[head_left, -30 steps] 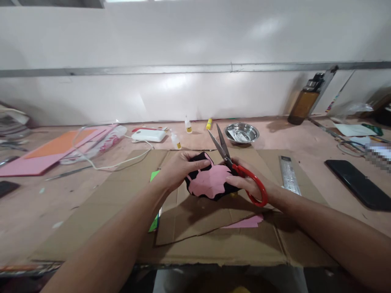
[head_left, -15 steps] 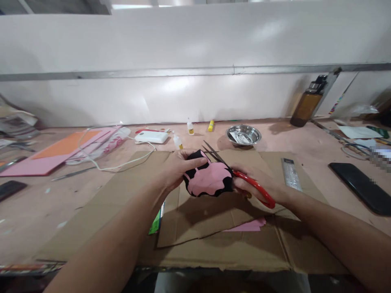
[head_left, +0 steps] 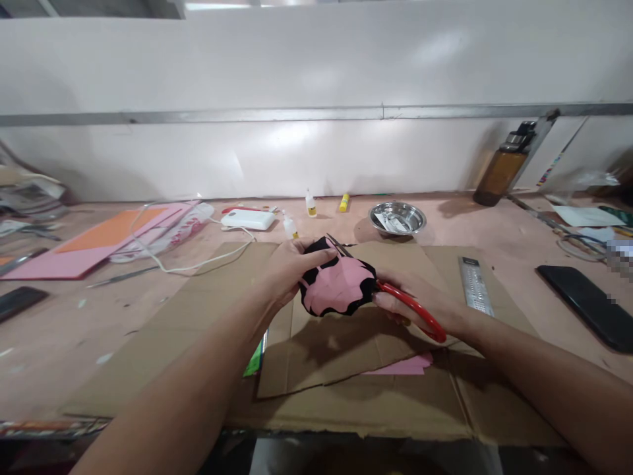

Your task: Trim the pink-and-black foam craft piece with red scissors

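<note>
Two bare hands meet over the middle of the cardboard sheet point(head_left: 198, 330), which covers the near half of the tabletop. The left hand point(head_left: 289, 267) pinches the pink-and-black foam piece point(head_left: 336, 284) at its left edge. The thumb lies on top across the black border and the other fingers curl beneath, so the piece is held just above the cardboard, its pink face tilted toward the camera. The right hand point(head_left: 420, 300) is closed around the red handles of the scissors point(head_left: 413, 310), its fingers touching the right edge of the piece. The blades run up and left behind the piece, and only their tips show, just beside the left thumb. A pink scrap point(head_left: 403, 365) lies on the cardboard below the right wrist, and a green scrap point(head_left: 254, 359) lies by the left forearm. Near the far edge sit a steel bowl point(head_left: 397, 218) and a white power bank point(head_left: 248, 219). A metal ruler point(head_left: 475, 285) lies right of the scissors, and a black phone point(head_left: 586, 305) lies nearer the right edge.
</note>
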`<move>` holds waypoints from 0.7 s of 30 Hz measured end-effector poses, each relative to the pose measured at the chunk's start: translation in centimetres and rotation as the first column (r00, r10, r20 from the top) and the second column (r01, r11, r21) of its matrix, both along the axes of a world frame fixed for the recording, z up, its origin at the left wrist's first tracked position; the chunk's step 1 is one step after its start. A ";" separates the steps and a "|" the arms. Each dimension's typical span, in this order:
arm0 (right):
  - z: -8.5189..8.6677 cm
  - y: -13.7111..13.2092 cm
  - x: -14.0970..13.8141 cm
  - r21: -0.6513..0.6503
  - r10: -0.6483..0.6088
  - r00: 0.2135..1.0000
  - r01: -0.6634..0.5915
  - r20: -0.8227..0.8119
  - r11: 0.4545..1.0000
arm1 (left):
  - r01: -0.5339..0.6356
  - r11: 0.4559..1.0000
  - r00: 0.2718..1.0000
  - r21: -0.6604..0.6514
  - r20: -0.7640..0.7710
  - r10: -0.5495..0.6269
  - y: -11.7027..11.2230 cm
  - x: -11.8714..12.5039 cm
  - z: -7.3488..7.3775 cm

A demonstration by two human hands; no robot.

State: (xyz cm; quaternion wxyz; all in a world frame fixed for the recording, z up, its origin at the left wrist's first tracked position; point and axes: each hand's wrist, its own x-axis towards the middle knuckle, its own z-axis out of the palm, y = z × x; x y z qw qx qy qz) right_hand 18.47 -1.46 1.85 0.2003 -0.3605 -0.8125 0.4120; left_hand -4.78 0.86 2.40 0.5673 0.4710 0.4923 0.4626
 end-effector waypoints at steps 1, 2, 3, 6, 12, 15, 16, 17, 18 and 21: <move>-0.2 0.0 -0.1 -0.002 -0.006 1.000 0.006 -0.013 1.000 | -0.005 1.000 1.000 -0.009 0.001 0.005 0.0 0.1 -0.1; -0.3 0.0 -0.1 -0.005 -0.011 1.000 0.011 -0.026 1.000 | -0.011 1.000 1.000 -0.018 0.004 0.011 0.0 0.1 -0.1; -0.4 0.0 -0.2 -0.007 -0.016 0.999 0.015 -0.041 1.000 | -0.015 1.000 1.000 -0.027 0.005 0.015 0.0 0.2 -0.2; -0.4 -0.1 -0.4 -0.036 -0.028 0.996 0.025 -0.080 0.999 | -0.016 0.999 1.000 -0.037 0.012 0.016 0.0 0.3 -0.3; -0.5 0.4 -0.5 -0.082 -0.140 0.957 0.123 -0.254 0.989 | 0.017 1.000 0.998 -0.008 0.055 -0.016 0.0 0.3 -0.4; -0.8 0.6 -0.7 -0.056 -0.145 0.928 0.133 -0.344 0.989 | 0.069 0.998 0.995 -0.009 0.069 -0.068 -0.2 0.6 -0.4; -1.0 0.5 -0.7 -0.043 -0.161 0.921 0.156 -0.355 0.987 | 0.086 0.996 0.995 -0.013 0.060 -0.085 -0.3 0.7 -0.5; -1.0 0.4 -0.9 -0.027 -0.183 0.915 0.186 -0.360 0.982 | 0.098 0.995 0.994 -0.018 0.041 -0.097 -0.4 0.9 -0.5; -1.1 0.3 -1.0 -0.009 -0.203 0.909 0.215 -0.364 0.977 | 0.101 0.995 0.995 -0.025 0.014 -0.101 -0.6 1.1 -0.6; -1.2 -0.2 -1.3 0.042 -0.217 0.896 0.252 -0.388 0.967 | 0.095 0.994 0.994 -0.057 -0.055 -0.098 -0.8 1.6 -0.9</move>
